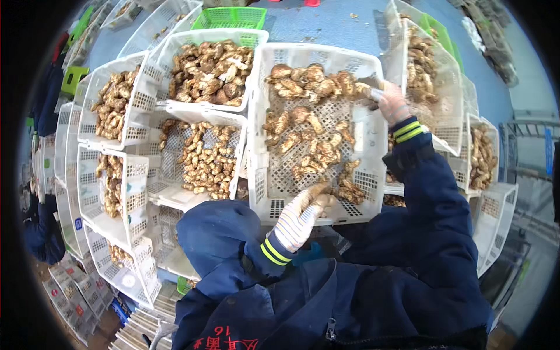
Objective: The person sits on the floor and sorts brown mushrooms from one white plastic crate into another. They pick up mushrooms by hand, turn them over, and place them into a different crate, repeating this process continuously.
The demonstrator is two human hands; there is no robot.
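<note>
A white perforated plastic crate [317, 50] stands before me, with brown, pale-stemmed mushrooms [323, 151] scattered over its floor and a row along its far side. Both of my hands wear striped knit gloves, soiled at the fingers. My right hand [392, 103] is over the crate's right wall, its fingers closed around a pale-stemmed mushroom [362, 89]; motion blurs its fingertips. At the near rim, my left hand [304, 214] has curled fingers beside a clump of mushrooms [350, 188]. Whether anything lies in that hand is hard to make out.
Other white crates of mushrooms adjoin on the left, including a full one [210, 72] and one with small mushrooms [210, 162]. To the right stands a tall crate [446, 87]. A green basket [229, 17] sits beyond, on the blue floor [323, 24]. Another person's dark sleeve [46, 227] shows far left.
</note>
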